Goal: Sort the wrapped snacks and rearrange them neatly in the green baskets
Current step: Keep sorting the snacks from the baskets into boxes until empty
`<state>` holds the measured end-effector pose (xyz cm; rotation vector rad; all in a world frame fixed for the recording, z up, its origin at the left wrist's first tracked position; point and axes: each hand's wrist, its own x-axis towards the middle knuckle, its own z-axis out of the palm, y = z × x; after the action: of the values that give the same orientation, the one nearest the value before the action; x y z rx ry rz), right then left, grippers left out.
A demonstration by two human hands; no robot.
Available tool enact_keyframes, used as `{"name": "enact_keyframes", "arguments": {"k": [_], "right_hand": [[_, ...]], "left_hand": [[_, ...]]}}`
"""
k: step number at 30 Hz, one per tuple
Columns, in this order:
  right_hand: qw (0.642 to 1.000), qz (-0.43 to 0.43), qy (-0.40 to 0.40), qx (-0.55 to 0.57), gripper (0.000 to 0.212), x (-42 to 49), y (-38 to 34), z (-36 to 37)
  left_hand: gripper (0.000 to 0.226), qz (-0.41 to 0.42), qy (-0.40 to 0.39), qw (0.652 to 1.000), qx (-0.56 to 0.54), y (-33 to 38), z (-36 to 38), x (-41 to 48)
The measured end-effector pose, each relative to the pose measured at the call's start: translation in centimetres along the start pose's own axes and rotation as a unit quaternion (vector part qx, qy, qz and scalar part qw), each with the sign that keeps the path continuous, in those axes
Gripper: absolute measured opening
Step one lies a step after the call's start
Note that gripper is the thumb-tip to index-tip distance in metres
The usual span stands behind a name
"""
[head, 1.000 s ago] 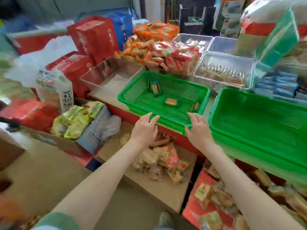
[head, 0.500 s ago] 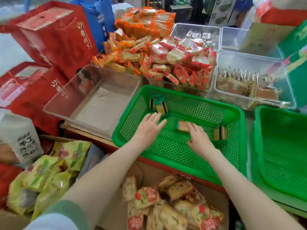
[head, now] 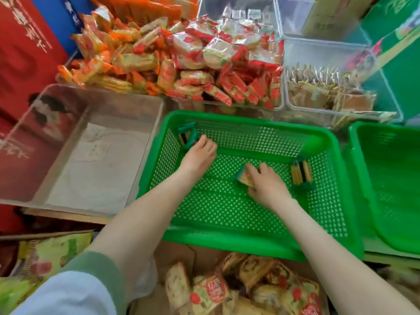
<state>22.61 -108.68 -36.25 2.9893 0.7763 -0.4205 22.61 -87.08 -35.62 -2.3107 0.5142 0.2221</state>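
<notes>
- Main green basket [head: 227, 244] sits dead centre, mesh floor mostly bare, just three small wrapped snacks inside.
- Left hand [head: 200, 155] reaches to the basket's 10 o'clock corner, fingers curled down at a green-wrapped snack [head: 187, 135] leaning on the wall there. It's touching it, but I can't tell if it actually has a grip.
- Right hand [head: 264, 183] is around the middle of the basket, fingers pinched on a yellowish wrapped snack [head: 244, 178], holding it by one end.
- Third one, a dark green pack with yellow sticks [head: 301, 173], stands near the basket's 3 o'clock wall, just beside the right hand but not touching.
- Second green basket [head: 386, 178] at 3 o'clock, right next to the first; the part in view has nothing in it.
- Clear plastic bin [head: 145, 137] at 9 o'clock, only a sheet of pale paper lying on the bottom.
- At 12 o'clock a clear tub [head: 280, 105] heaped with red and orange wrapped snacks [head: 193, 62], piled well over the rim.
- At 1 o'clock another clear tub [head: 393, 110] with brownish packs [head: 327, 94] lined up standing on edge.
- Behind those, a clear tub [head: 204, 10] with a few small silvery packets.
- At 6 o'clock, below the table edge, a cardboard box [head: 177, 255] with loose red and yellow wrapped cakes [head: 250, 287].
- Red gift boxes [head: 25, 53] at 10 o'clock.
</notes>
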Motion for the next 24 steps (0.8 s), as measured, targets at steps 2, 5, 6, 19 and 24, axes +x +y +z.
{"name": "enact_keyframes", "arguments": {"k": [2,5,6,19,24], "right_hand": [[0.999,-0.015,0.033,-0.003,0.072,-1.2,0.2,-0.8],[0.992,-0.053,0.114,-0.011,0.074,-3.1,0.7,-2.2],[0.988,-0.06,0.14,-0.005,0.074,-3.9,1.0,-2.7],[0.945,-0.026,0.324,0.03,0.07,-22.8,13.0,-7.7],[0.945,0.059,0.32,0.031,0.069,-36.6,25.3,-8.1]], "left_hand": [[0.045,-0.024,-0.009,1.0,-0.004,-0.4,-0.5,-0.2],[0.038,-0.076,-0.05,0.993,-0.072,-0.6,-1.3,-1.5],[0.034,-0.09,-0.065,0.988,-0.104,-0.5,-1.3,-2.0],[0.059,-0.191,0.041,0.947,-0.254,10.6,-24.8,-6.7],[0.065,-0.113,0.164,0.928,-0.314,23.1,-40.5,-6.4]]}}
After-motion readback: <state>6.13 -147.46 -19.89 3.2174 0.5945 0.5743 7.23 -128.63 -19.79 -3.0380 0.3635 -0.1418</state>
